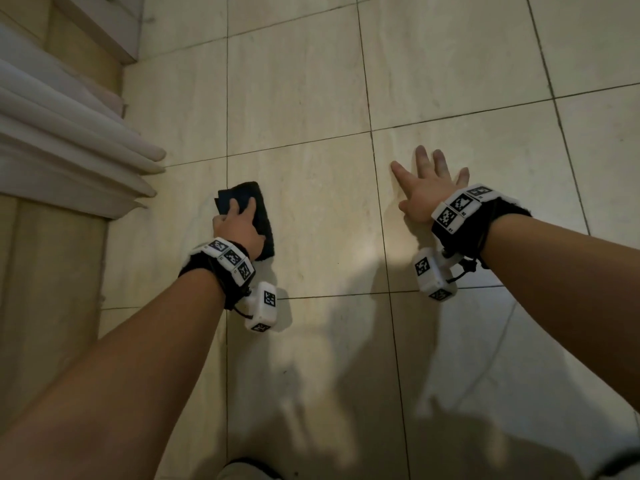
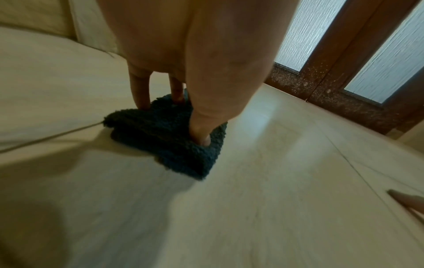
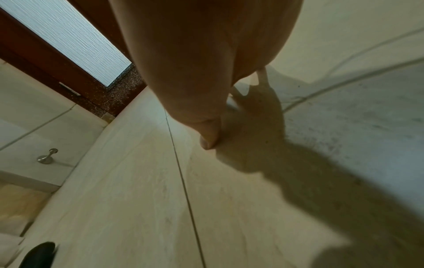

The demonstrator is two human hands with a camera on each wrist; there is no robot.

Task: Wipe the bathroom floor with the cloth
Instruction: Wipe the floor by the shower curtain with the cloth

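Beige stone-look tiles with thin dark grout lines are spreading across the bathroom floor (image 1: 311, 81) beneath you. Your left hand (image 1: 239, 225) is pressing down on the folded dark cloth (image 1: 265, 216), fingers (image 2: 140, 90) and thumb planted on its fluffy pile; the cloth is lying flat on the tile directly under that palm. Your right hand (image 1: 427, 188) is resting well apart from the cloth, fingers spread flat against the floor, holding nothing. Beyond your left fingertips, white ribbed moulding (image 1: 69, 147) is meeting the floor. Past the hands, a dark wooden door (image 2: 339, 54) with frosted glass panels is standing, and a metal doorstop (image 3: 47, 157) is sitting beside it.
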